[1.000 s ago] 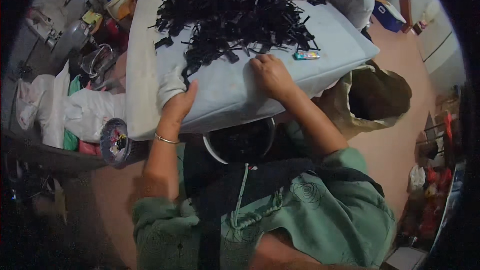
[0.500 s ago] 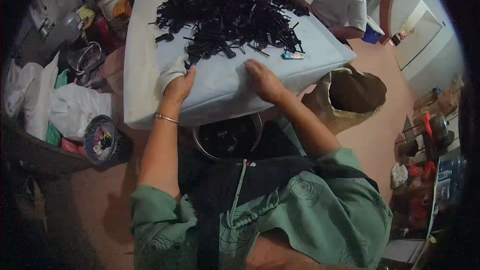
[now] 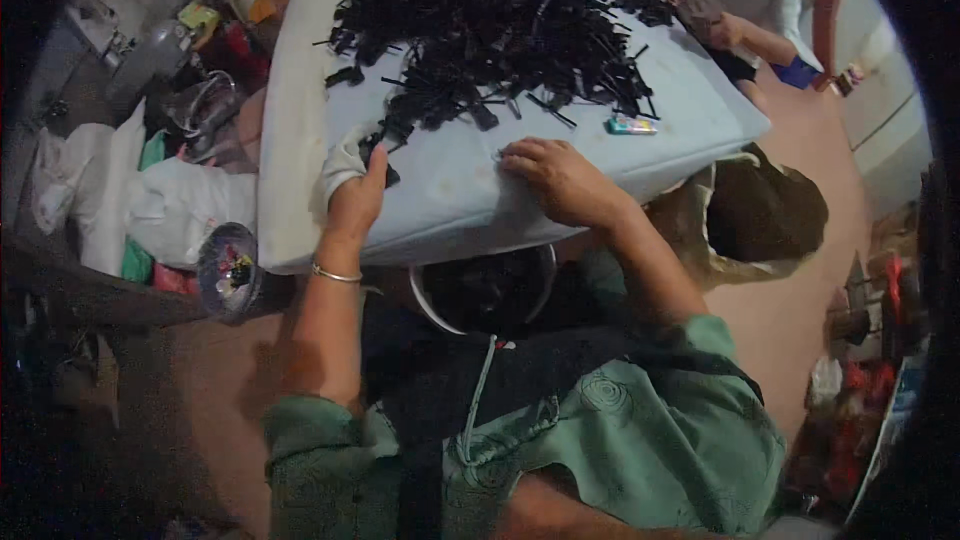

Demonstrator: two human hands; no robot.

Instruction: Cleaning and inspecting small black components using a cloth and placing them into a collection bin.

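Observation:
A large heap of small black plastic pieces with thin stems (image 3: 490, 30) covers the far part of a pale, cloth-covered work surface (image 3: 450, 195). At its near left edge, my left hand (image 3: 355, 202) is closed, thumb pressed on a dark plastic piece (image 3: 391, 176). A whitish cloth (image 3: 343, 165) is bunched around that hand's fingers. My right hand (image 3: 568, 180) hovers at or rests on the surface to the right, knuckles up, fingers curled together. Whatever its fingertips hold, if anything, is too small to make out. A small teal-and-red tube-shaped item (image 3: 631, 126) lies beyond it.
Beneath the front edge stands a round metal-rimmed basin (image 3: 549, 285) with dark contents. An open brown sack (image 3: 690, 225) is at the right. Another person (image 3: 735, 0) sits at the far right corner. White bags (image 3: 190, 210) and a mesh basket (image 3: 222, 300) stand left.
The view has shifted, so the surface appears farther right. My right hand has moved leftward over the surface, toward my left hand. The other person's hands now show near the heap.

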